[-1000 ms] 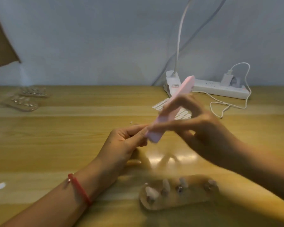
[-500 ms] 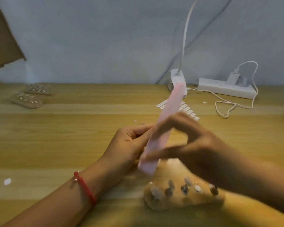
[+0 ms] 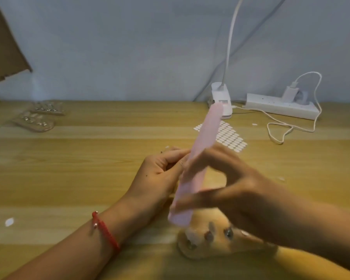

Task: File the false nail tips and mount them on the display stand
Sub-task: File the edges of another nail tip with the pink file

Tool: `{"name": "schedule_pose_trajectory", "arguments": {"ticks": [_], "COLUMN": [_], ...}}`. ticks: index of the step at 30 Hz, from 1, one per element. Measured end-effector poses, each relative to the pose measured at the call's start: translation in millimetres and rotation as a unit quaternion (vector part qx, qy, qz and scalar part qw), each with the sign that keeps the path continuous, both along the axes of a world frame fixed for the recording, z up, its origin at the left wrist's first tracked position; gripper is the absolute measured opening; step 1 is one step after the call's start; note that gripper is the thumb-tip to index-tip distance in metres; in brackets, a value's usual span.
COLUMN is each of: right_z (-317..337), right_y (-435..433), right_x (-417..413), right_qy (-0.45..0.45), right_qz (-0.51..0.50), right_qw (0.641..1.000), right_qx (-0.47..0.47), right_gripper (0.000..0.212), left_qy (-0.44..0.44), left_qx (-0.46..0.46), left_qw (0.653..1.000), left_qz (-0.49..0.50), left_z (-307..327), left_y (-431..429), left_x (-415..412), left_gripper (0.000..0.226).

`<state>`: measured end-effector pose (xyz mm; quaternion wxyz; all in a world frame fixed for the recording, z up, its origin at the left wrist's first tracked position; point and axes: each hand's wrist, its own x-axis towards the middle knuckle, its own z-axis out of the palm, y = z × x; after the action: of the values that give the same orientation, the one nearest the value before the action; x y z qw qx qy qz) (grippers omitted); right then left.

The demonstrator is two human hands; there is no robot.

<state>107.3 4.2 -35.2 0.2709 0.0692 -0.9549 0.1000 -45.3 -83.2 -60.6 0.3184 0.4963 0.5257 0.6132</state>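
My right hand grips a long pink nail file, held nearly upright and blurred by motion. My left hand, with a red cord at the wrist, pinches something small against the file's left edge; the nail tip itself is hidden between the fingertips. Below both hands a clear oval display stand lies on the wooden table, with several small pegs and nail tips on it, partly covered by my right forearm.
A sheet of white adhesive tabs lies behind the file. A lamp clip base and a white power strip with a looped cable sit at the back right. Two clear stands rest at the far left. White scraps dot the table.
The file has swung from a slant toward upright and slid downward along my left fingertips. My right hand dropped lower with it. My left hand stayed in place.
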Motion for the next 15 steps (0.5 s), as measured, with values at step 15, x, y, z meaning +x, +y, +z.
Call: {"name": "schedule_pose_trajectory", "arguments": {"ticks": [15], "right_z": [9.7], "right_y": [15.5], "right_x": [2.0], "right_qy": [0.024], "right_qz": [-0.06], "right_qw": [0.997], "right_qx": [-0.048], "right_gripper": [0.029], "left_qy": [0.006], "left_qx": [-0.008], "left_qw": [1.0], "left_qz": [-0.012], "left_z": [-1.3], "left_y": [-0.6], "left_x": [-3.0], "left_gripper": [0.024]}}
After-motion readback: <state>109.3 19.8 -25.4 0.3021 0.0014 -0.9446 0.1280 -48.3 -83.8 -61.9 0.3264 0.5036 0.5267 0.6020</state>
